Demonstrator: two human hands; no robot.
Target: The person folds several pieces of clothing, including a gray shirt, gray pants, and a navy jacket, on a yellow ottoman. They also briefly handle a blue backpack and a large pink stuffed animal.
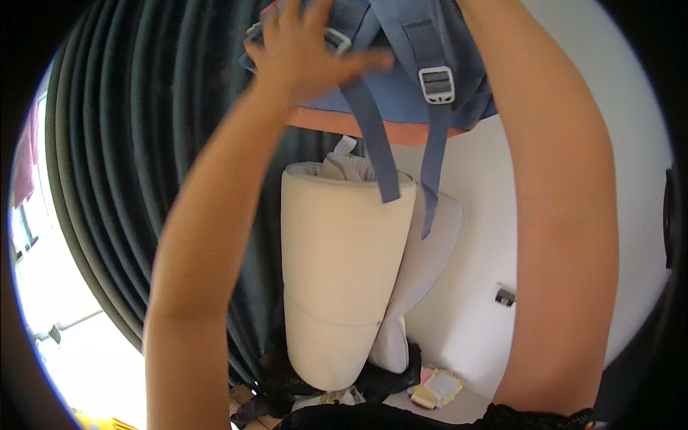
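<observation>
Fingers (283, 18) of the left hand (304, 54) were spread apart and a little blurred, and they lay against the front of one blue fabric backpack with an orange bottom edge (401, 100). The thumb pointed to the right, across one of the straps. The fingers touched the bag, but I cannot tell if they really gripped any part of it. The right hand was cut off by the top edge of the picture, so I cannot tell the state of its fingers; only the right forearm (559, 215) was visible, going up beside the right side of the backpack.

The backpack was high, at the top middle of the view, between the two raised arms. Two blue straps (380, 143) hung down from it. Two grey plastic buckles (437, 84) were visible, one on the right strap and one near the left fingers.

Under the backpack stood one cream rolled foam mattress (337, 272), upright, and the hanging straps fell in front of its top. One pale grey cushion (430, 251) leaned just behind it on the right. One dark green pleated curtain (122, 179) filled the left side, and one white wall (487, 172) was behind. Some small yellow and pink papers (437, 390) lay on the floor near the mattress base.
</observation>
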